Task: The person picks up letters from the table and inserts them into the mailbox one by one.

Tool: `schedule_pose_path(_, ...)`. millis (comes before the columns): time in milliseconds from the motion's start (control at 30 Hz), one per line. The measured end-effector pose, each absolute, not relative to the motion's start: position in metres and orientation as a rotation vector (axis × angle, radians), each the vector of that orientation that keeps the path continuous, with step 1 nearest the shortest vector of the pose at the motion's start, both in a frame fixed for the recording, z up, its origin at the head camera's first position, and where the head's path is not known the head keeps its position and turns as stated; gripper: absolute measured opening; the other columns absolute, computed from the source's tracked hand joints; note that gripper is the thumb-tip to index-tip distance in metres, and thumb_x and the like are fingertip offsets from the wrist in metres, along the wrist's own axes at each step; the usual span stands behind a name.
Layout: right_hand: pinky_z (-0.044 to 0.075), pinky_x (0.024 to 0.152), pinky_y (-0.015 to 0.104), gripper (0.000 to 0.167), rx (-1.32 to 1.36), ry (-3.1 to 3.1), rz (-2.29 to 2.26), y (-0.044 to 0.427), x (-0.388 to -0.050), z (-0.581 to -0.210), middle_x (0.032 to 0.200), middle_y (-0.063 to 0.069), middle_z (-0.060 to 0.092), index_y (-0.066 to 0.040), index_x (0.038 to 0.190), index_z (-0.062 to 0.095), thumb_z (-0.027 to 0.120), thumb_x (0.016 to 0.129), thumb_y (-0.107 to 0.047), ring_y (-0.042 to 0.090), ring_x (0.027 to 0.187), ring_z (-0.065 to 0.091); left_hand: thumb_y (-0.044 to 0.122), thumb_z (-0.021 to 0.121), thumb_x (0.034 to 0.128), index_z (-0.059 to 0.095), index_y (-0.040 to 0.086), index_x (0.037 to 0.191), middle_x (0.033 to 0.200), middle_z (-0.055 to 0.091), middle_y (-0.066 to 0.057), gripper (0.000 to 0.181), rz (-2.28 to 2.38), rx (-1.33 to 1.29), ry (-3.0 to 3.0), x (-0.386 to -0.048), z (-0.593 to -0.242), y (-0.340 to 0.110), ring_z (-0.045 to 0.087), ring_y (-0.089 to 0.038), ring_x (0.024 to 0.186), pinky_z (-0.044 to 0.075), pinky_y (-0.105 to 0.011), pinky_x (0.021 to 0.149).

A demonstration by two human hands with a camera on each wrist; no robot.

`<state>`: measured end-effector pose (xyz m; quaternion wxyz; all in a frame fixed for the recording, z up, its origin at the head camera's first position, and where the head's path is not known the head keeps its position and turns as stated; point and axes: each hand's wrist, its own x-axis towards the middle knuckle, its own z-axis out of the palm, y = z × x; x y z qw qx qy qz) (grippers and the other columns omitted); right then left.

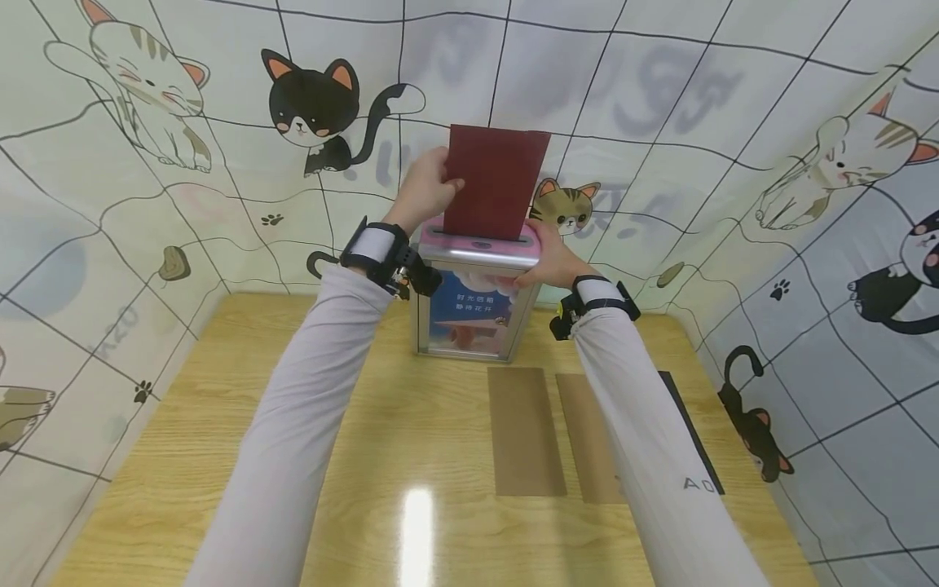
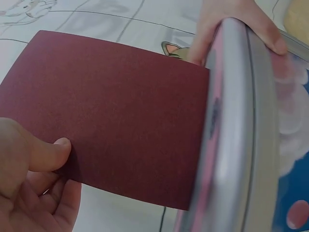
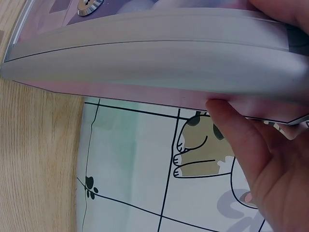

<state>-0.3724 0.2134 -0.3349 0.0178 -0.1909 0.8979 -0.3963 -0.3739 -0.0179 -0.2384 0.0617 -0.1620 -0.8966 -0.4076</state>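
Cartoon cats (image 1: 315, 102) cover the pale cloth wall (image 1: 455, 73) behind a yellow wooden table (image 1: 367, 473). From far away, I look through the head camera first. I see a box (image 1: 475, 310) standing near the back of the table, with a pink top (image 1: 449, 242) and a blue picture on its front. A dark red card (image 1: 495, 183) stands up at the slot (image 1: 525, 240) in that top. I can't tell how far in it goes. The left hand (image 1: 427, 191) pinches the card by its left edge. The right hand (image 1: 555, 257) grips the right side of the box near the top. Two brown cards (image 1: 526, 432) (image 1: 590, 440) lie on the table in front, partly under the right sleeve (image 1: 645, 440), and a thin black thing (image 1: 691, 432) lies just past it.

On the left wrist camera, I see the left thumb flat on the red card, with fingers under its edge. The card's far end meets the pink top, and the right hand reaches over the box.

On the right wrist camera, I see the right hand holding the box's silver rim (image 3: 159, 63), with one fingertip on the pink part. A round lock (image 3: 90, 6) shows on the front.
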Motion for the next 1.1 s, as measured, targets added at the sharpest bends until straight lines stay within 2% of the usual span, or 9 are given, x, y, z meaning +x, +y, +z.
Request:
schedule_pose_path(133, 0.03, 0.101, 0.044, 0.103, -0.545, 2.816, -1.187, 0.214, -0.373, -0.336, 0.13, 0.015, 0.031, -0.005, 0.138, 0.026, 0.082, 0.051, -0.003, 0.027, 0.116, 0.03, 0.01, 0.052, 0.0893, 0.036, -0.001, 0.135, 0.135, 0.044, -0.017, 0.049, -1.223, -0.485, -2.735, -0.376, -0.245, -0.018, 0.041, -0.027, 0.124, 0.035, -0.033, 0.102)
schedule_pose_path(433, 0.03, 0.1, 0.046, 0.103, -0.545, 2.824, -1.159, 0.214, -0.373, -0.336, 0.131, 0.016, 0.028, -0.006, 0.139, 0.026, 0.082, 0.052, -0.004, 0.028, 0.118, 0.025, 0.008, 0.054, 0.0876, 0.042, -0.003, 0.128, 0.122, 0.05, -0.02, 0.044, -1.203, -0.513, -2.738, -0.38, -0.266, -0.018, 0.047, -0.03, 0.114, 0.04, -0.037, 0.096)
schedule_pose_path(733, 0.031, 0.099, 0.046, 0.102, -0.539, 2.828, -1.168, 0.214, -0.372, -0.336, 0.128, 0.015, 0.03, -0.007, 0.137, 0.029, 0.082, 0.051, -0.003, 0.026, 0.116, 0.026, 0.005, 0.055, 0.0857, 0.045, -0.002, 0.127, 0.121, 0.052, -0.018, 0.043, -1.27, -0.521, -2.712, -0.384, -0.286, -0.02, 0.048, -0.029, 0.113, 0.039, -0.037, 0.096)
schedule_pose_path(1033, 0.032, 0.097, 0.045, 0.098, -0.559, 2.835, -1.16, 0.214, -0.373, -0.335, 0.127, 0.013, 0.032, -0.008, 0.135, 0.032, 0.083, 0.051, -0.006, 0.025, 0.115, 0.027, 0.005, 0.052, 0.0872, 0.049, -0.002, 0.121, 0.114, 0.057, -0.017, 0.034, -1.268, -0.513, -2.733, -0.382, -0.3, -0.021, 0.053, -0.027, 0.104, 0.042, -0.036, 0.091)
schedule_pose_path(1100, 0.033, 0.097, 0.045, 0.098, -0.571, 2.823, -1.179, 0.214, -0.373, -0.335, 0.126, 0.013, 0.034, -0.008, 0.135, 0.032, 0.082, 0.051, -0.004, 0.026, 0.114, 0.03, 0.009, 0.055, 0.0869, 0.046, -0.001, 0.124, 0.119, 0.055, -0.017, 0.04, -1.251, -0.531, -2.737, -0.382, -0.301, -0.022, 0.052, -0.027, 0.108, 0.041, -0.037, 0.093)
